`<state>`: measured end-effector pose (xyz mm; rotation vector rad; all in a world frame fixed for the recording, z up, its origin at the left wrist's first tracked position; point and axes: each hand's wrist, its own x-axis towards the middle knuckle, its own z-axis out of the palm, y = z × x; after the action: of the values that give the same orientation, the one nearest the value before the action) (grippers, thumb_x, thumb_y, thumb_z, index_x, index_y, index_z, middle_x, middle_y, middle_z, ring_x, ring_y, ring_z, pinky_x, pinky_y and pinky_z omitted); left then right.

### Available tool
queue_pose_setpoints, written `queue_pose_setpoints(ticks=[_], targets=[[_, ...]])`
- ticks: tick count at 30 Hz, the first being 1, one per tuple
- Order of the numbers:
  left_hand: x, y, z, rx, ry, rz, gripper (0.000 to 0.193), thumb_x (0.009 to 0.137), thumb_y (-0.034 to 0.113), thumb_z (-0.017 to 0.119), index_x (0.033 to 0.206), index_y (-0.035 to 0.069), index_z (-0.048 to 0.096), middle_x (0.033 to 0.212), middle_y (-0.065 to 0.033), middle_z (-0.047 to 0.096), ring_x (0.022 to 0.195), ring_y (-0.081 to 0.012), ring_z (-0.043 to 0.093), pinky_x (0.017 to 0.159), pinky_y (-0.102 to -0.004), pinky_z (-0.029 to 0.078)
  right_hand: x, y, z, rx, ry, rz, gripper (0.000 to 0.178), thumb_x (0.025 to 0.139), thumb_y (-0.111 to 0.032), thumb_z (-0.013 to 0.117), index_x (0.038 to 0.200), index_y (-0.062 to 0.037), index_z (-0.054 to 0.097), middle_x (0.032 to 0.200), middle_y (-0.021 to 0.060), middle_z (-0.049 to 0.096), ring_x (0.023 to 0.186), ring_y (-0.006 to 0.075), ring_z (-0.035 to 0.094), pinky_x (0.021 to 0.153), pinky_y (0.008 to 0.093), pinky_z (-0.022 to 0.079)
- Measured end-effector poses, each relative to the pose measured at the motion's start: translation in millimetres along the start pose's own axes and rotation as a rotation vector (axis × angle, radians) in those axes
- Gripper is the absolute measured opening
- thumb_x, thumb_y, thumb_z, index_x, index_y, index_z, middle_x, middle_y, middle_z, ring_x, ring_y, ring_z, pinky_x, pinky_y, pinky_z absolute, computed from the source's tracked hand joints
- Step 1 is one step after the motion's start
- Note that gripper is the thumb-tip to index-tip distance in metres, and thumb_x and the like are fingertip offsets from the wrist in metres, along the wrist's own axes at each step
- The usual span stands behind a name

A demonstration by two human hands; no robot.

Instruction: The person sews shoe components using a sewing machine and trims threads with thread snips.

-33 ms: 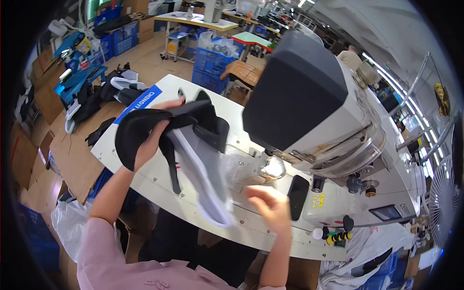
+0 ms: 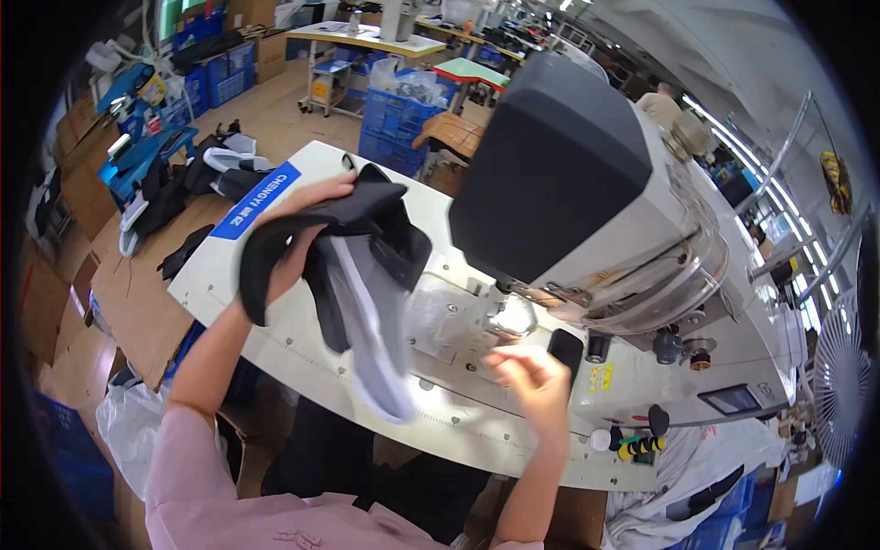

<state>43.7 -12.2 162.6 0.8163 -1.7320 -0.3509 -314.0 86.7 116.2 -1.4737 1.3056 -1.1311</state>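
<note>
My left hand (image 2: 291, 261) grips a black and grey padded piece (image 2: 367, 284) above the left part of the sewing machine's bed (image 2: 302, 353). The piece has black flaps at its top, and one flap drapes over my wrist. Its long grey panel, edged in white, hangs down and is smeared by motion at the tip. My right hand (image 2: 536, 380) is closed, fingertips pinched together, just below the lit stitching area (image 2: 511, 316). What the pinch holds, if anything, is too small to see. A dark phone (image 2: 566, 350) lies beside that hand, partly hidden by it.
The large black-and-white machine head (image 2: 559, 165) overhangs the bed. Similar black and grey pieces (image 2: 229, 160) lie at the left on cardboard. Thread spools (image 2: 640, 447) stand at the bed's right end. Blue crates (image 2: 390, 124) are stacked beyond the table.
My right hand has shifted right and partly covers the phone. The padded piece has turned in my left hand, its black flap folding narrower and its tip moving slightly left.
</note>
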Motion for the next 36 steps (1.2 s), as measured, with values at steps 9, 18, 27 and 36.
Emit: queue_pose_setpoints(ticks=[9, 18, 27, 36], targets=[[67, -73, 83, 0.153, -0.127, 0.650, 0.035, 0.071, 0.005, 0.072, 0.105, 0.002, 0.068, 0.116, -0.0148, 0.066, 0.116, -0.0377, 0.059, 0.102, -0.0461, 0.045, 105, 110, -83, -0.751, 0.508, 0.258, 0.020, 0.093, -0.016, 0.061, 0.103, 0.0017, 0.065, 0.093, 0.0095, 0.069, 0.086, 0.0184, 0.065, 0.078, 0.0364, 0.050], [53, -101, 128, -0.054, -0.319, 0.311, 0.028, 0.080, 0.010, 0.075, 0.107, 0.003, 0.070, 0.107, -0.0131, 0.069, 0.098, -0.0316, 0.065, 0.089, -0.0385, 0.052, 103, 108, -86, -0.830, 0.520, 0.276, 0.017, 0.090, -0.013, 0.062, 0.097, 0.0024, 0.062, 0.087, 0.0121, 0.068, 0.080, 0.0240, 0.063, 0.073, 0.0385, 0.048], [-24, -27, 158, 0.271, -0.208, 0.660, 0.033, 0.075, 0.005, 0.067, 0.108, 0.000, 0.069, 0.108, -0.0093, 0.065, 0.094, -0.0245, 0.064, 0.082, -0.0345, 0.052, 16, 39, 16, -0.912, 0.593, -0.083, 0.014, 0.087, -0.010, 0.063, 0.090, 0.0031, 0.060, 0.081, 0.0148, 0.067, 0.073, 0.0295, 0.062, 0.069, 0.0407, 0.047], [-29, -59, 179, 0.141, -0.332, 0.620, 0.029, 0.075, 0.008, 0.070, 0.104, 0.005, 0.068, 0.100, -0.0095, 0.066, 0.095, -0.0267, 0.064, 0.080, -0.0386, 0.050, 16, 28, 3, -1.236, 0.424, 0.167, 0.014, 0.088, -0.017, 0.062, 0.082, -0.0053, 0.069, 0.083, 0.0045, 0.072, 0.079, 0.0230, 0.069, 0.073, 0.0340, 0.052]])
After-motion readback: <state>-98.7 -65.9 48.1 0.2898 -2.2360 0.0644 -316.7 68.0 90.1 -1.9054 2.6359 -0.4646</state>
